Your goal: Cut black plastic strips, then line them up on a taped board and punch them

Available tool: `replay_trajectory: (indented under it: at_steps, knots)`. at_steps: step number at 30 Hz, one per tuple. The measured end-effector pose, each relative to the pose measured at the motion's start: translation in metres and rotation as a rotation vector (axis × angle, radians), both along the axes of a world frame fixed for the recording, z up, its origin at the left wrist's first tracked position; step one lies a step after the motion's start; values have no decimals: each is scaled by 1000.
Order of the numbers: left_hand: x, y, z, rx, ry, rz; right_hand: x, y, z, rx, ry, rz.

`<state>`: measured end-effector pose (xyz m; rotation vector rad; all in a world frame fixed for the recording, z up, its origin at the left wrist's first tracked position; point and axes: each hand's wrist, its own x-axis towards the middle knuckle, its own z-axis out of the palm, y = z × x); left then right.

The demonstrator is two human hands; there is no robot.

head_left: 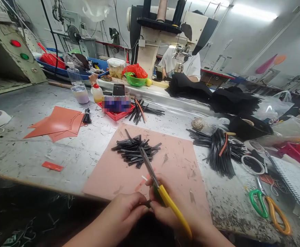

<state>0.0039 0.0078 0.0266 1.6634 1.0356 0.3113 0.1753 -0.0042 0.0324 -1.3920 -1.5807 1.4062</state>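
My right hand is closed around yellow-handled scissors. Their blades point up and away, over the edge of a pile of short black strips. Close beside it, my left hand pinches a small dark piece, probably a strip end; the thumb and finger of my right hand also meet at it. Most of that piece is hidden by my fingers. Both hands are at the front edge of a pinkish cutting board, on which the pile lies.
Orange leather pieces and a small black bundle lie left. A red tray and more strips are behind the board. Long black strips, a tape roll and green-and-orange-handled scissors lie right. Beyond stands a sewing machine.
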Motion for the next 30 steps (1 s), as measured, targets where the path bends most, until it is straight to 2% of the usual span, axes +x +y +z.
replay_trajectory:
  at_steps: [4,6,9,15,21,25,30]
  knots:
    - [-16,-2,-7,113,119,58,18,15,1,107,-57,-130]
    - [-25,-6,-11,112,155,85,28,25,2,128,-85,-165]
    - [-29,-12,-16,44,207,146,35,39,3,105,-214,-109]
    - [-18,-20,-22,-61,180,204,34,51,-3,95,-461,-5]
    - [-10,-17,-33,-122,150,306,32,54,-2,119,-624,0]
    - [-5,-12,-35,-112,160,342,41,50,1,151,-690,-100]
    - [0,-9,-31,-84,200,356,63,19,8,179,-574,-252]
